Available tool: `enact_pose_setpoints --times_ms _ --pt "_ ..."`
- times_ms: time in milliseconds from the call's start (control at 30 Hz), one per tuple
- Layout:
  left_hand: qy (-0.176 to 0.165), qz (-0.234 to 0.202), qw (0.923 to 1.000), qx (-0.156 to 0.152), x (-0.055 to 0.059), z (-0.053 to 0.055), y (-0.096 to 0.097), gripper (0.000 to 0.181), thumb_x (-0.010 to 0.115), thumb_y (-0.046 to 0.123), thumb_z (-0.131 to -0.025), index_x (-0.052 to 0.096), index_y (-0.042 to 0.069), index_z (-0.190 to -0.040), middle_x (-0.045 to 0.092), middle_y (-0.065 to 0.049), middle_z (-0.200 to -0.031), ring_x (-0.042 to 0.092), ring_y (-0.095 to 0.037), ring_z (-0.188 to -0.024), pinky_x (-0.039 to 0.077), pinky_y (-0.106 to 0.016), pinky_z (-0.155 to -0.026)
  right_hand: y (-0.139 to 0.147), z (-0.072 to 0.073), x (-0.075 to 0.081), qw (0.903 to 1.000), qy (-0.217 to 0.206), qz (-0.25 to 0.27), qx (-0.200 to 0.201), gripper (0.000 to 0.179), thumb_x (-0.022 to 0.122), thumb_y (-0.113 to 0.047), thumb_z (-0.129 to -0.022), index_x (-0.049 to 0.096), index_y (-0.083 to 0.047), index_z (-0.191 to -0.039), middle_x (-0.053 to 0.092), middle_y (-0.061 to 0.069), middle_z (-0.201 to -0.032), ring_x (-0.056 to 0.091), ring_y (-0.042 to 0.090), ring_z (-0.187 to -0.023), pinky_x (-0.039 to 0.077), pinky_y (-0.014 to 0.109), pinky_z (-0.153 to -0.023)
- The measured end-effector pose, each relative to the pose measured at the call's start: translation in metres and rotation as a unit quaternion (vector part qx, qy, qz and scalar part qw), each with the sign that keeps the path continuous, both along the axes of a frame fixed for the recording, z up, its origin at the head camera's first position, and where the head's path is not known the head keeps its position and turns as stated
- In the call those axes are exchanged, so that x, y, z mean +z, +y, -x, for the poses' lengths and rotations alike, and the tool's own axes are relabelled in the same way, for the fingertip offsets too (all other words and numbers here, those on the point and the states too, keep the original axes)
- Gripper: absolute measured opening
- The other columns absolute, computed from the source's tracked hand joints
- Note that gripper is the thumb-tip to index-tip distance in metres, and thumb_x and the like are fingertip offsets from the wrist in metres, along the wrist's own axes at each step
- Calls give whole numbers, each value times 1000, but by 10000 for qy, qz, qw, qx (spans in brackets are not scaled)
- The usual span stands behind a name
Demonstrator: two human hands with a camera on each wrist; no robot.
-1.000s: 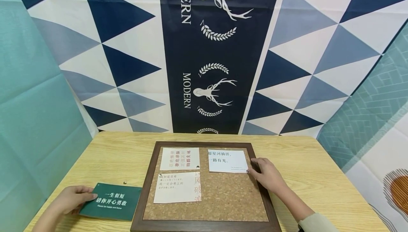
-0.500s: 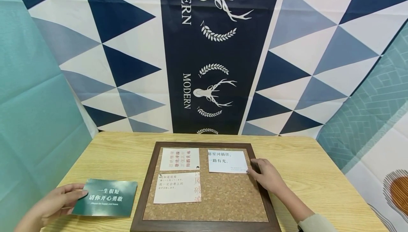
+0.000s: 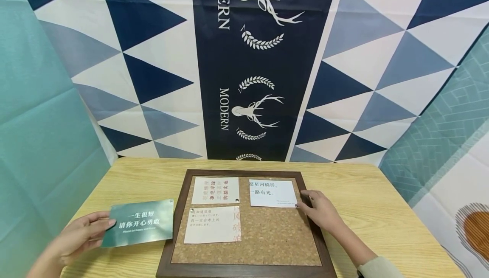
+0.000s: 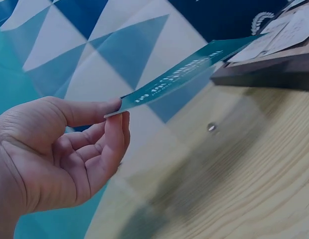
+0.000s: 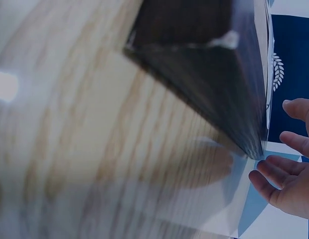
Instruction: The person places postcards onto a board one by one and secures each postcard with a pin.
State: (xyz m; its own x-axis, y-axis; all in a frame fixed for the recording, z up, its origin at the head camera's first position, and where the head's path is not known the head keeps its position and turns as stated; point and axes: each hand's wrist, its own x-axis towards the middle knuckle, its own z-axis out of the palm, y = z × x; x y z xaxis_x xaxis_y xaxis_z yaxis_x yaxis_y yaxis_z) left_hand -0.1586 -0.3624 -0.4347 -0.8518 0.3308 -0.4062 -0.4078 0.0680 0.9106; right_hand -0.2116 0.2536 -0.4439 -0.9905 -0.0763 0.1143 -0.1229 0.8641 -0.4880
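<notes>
My left hand (image 3: 80,236) pinches a green card (image 3: 139,237) with white lettering by its left edge, thumb on top and fingers beneath. In the left wrist view the card (image 4: 179,74) is raised over the table, its shadow falling below. Its right end overlaps the left side of a dark-framed cork board (image 3: 280,242) in the head view. My right hand (image 3: 320,209) rests at the board's right frame with loosely bent fingers. Its thumb tip is beside the lower right corner of a white card (image 3: 273,192). The right wrist view has the hand (image 5: 289,174) by the frame's side (image 5: 209,84).
Two cream cards, an upper (image 3: 214,189) and a lower (image 3: 210,225), lie on the board's left half, each with a small metal tack. A shiny metal tack (image 4: 212,127) sits on the wooden table (image 3: 359,193). A patterned cloth (image 3: 248,57) hangs behind.
My left hand has lifted the green card off the table, first shifting it left, then raising it up and right toward the board. The tack beside it is now covered. My right hand stays put.
</notes>
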Motion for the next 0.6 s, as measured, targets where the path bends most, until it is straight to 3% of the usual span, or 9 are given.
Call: enact_pose_setpoints --times_ms 267,367,467,600 --pt "341 -78 9994 69 6 7 37 14 50 20 -97 53 30 -106 62 10 -97 63 -6 -82 55 -24 -73 1 -1 0 9999 -53 126 -11 47 61 -26 -90 54 1 -127 51 26 -129 48 44 -119 44 55 -93" --pt "503 38 9987 46 8 9 50 18 51 21 -97 51 21 -115 61 9 -98 63 -7 -83 55 -26 -75 2 -2 0 9999 -63 125 -12 46 60 -27 -91 53 1 -127 50 26 -129 48 44 -120 44 55 -92" --pt "565 290 9980 77 10 11 62 38 53 23 -96 41 8 -128 58 7 -100 62 -8 -84 55 -27 -76 2 -2 0 9999 -66 114 -31 46 60 -27 -91 54 0 -128 50 27 -130 48 45 -119 45 55 -92" --pt "636 437 9970 31 12 12 74 57 55 25 -95 28 -5 -135 56 6 -102 61 -8 -85 55 -28 -76 3 -2 0 9999 -39 101 -47 47 60 -27 -90 54 1 -127 51 26 -129 49 44 -119 45 55 -92"
